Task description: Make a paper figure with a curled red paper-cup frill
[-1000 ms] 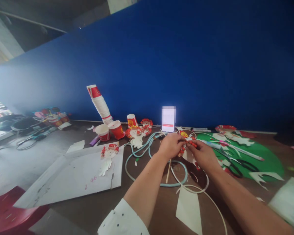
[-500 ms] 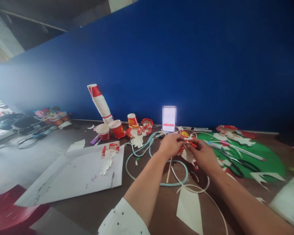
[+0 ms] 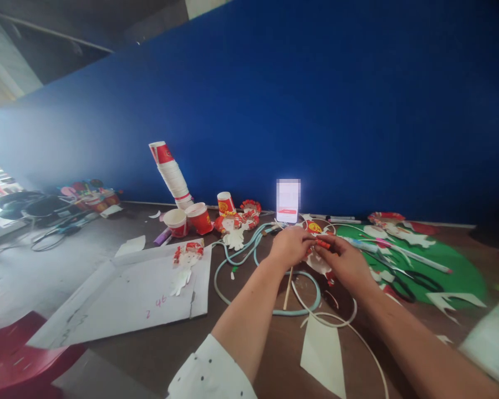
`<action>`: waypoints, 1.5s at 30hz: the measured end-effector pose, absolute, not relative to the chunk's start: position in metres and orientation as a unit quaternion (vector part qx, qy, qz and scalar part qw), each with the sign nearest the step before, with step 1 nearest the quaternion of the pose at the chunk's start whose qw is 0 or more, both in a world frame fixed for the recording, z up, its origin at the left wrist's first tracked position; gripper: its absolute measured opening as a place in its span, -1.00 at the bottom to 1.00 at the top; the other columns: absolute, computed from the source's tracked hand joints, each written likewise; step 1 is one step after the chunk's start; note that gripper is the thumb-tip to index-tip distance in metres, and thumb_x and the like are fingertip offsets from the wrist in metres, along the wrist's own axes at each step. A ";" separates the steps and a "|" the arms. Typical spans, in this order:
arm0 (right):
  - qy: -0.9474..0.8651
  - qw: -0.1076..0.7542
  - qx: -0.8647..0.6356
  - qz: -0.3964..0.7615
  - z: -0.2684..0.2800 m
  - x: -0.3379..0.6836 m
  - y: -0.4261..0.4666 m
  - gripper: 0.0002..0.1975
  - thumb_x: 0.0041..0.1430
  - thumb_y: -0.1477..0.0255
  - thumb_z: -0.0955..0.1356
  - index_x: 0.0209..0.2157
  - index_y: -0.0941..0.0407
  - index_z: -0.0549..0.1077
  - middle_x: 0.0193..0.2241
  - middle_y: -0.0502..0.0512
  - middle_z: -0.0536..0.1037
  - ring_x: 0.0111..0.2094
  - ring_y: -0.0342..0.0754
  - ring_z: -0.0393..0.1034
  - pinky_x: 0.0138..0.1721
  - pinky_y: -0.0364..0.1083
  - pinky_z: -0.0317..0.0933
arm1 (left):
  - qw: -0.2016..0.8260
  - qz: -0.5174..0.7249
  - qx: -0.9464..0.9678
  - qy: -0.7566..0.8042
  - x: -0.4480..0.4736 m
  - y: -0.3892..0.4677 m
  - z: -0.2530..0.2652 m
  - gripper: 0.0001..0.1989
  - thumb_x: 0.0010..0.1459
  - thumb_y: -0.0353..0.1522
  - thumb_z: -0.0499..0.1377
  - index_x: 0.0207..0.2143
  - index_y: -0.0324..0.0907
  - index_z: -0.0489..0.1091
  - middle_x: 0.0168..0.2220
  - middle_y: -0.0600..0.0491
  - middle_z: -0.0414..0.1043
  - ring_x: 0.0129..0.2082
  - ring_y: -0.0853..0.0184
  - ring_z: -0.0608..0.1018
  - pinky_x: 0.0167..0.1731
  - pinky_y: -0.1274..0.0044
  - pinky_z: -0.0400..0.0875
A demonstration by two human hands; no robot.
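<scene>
In the head view, my left hand [image 3: 290, 245] and my right hand [image 3: 348, 260] meet over the table, fingers pinched. Between them is a red-and-white paper figure [image 3: 318, 262], its red fringed top partly covered by my fingers. Below my left hand a thin wooden stick [image 3: 288, 289] slants down; whether it joins the figure I cannot tell. A similar paper figure [image 3: 183, 271] lies on a white board [image 3: 120, 299] at the left. More such figures lie by the cups, one being a white paper figure with a red top [image 3: 234, 238].
A phone [image 3: 287, 200] stands against the blue partition [image 3: 249, 111]. A leaning stack of paper cups [image 3: 173, 176] rises behind two open cups. A pale blue cable [image 3: 220, 288] coils under my hands. Scissors [image 3: 403, 271] and markers lie on a green sheet [image 3: 461, 271] at the right.
My right fingers have shifted slightly along the red edge of the paper figure, and more of its white lower part shows. The view has moved only a little.
</scene>
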State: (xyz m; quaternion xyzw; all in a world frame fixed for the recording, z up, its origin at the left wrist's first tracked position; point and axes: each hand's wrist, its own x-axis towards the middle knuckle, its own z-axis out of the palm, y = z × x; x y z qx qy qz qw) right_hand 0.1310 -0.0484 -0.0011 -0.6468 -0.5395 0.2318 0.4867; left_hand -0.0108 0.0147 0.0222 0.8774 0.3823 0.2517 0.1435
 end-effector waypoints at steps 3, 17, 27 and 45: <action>-0.548 0.476 -0.653 0.217 0.002 0.131 -0.051 -0.58 -0.01 0.14 0.34 -0.19 0.11 0.53 -0.35 0.11 0.59 -0.36 0.01 0.44 -0.34 -0.06 0.24 | 0.138 0.248 0.877 0.387 -0.011 0.015 0.022 -0.75 0.16 -0.32 0.06 -0.22 -0.10 0.51 -0.23 0.07 0.51 -0.17 0.32 0.48 -0.16 0.54 0.35; -0.521 0.494 -0.660 0.221 0.001 0.130 -0.052 -0.59 -0.03 0.14 0.35 -0.21 0.10 0.56 -0.47 0.07 0.57 -0.49 -0.05 0.39 -0.48 -0.10 0.22 | 0.135 0.243 0.878 0.390 -0.012 0.013 0.023 -0.77 0.15 -0.29 0.07 -0.25 -0.09 0.51 -0.25 0.07 0.49 -0.20 0.31 0.47 -0.20 0.54 0.36; -0.506 0.509 -0.653 0.243 0.005 0.128 -0.054 -0.63 -0.07 0.20 0.38 -0.22 0.09 0.56 -0.47 0.07 0.57 -0.48 -0.04 0.40 -0.52 -0.11 0.21 | 0.131 0.234 0.882 0.387 -0.013 0.013 0.026 -0.79 0.13 -0.33 0.09 -0.27 -0.09 0.52 -0.26 0.08 0.50 -0.21 0.31 0.48 -0.19 0.54 0.36; -0.396 0.557 -0.671 0.288 0.007 0.138 -0.052 -0.54 -0.08 0.16 0.39 -0.16 0.13 0.51 -0.48 0.08 0.55 -0.67 -0.13 0.30 -0.68 -0.13 0.18 | 0.500 0.366 0.695 0.364 -0.011 0.021 0.014 -0.23 0.01 -0.18 0.27 0.20 -0.29 0.09 0.08 -0.26 0.31 -0.04 0.22 0.47 -0.07 0.43 0.39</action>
